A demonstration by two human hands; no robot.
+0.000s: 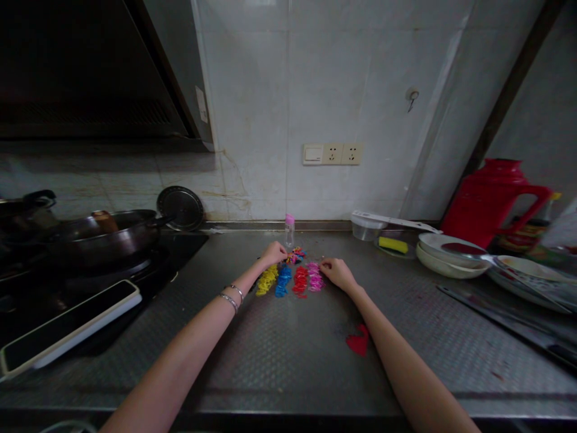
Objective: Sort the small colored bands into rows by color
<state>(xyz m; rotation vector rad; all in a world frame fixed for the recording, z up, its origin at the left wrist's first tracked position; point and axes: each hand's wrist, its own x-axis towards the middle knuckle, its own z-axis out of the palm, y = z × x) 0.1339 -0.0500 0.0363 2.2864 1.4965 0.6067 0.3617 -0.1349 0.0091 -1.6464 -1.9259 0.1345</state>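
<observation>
On the steel counter (279,349) lie small piles of little elastic bands sorted by colour: yellow (267,280), blue (283,280), red (300,280) and pink (314,277). Behind them is a mixed-colour heap (295,256) beside a small clear bottle with a pink cap (289,230). My left hand (273,253), bracelets on its wrist, rests at the mixed heap with fingers curled in a pinch. My right hand (337,272) sits just right of the pink pile, fingers curled together at its edge. What either pinch holds is too small to see.
A red scrap (358,343) lies by my right forearm. A wok (101,237) stands on the stove at left, with a phone (67,328) near the stove's front. Right: stacked plates (444,252), a plastic container (366,227), a yellow sponge (393,245), a red jug (489,201), a knife (509,322).
</observation>
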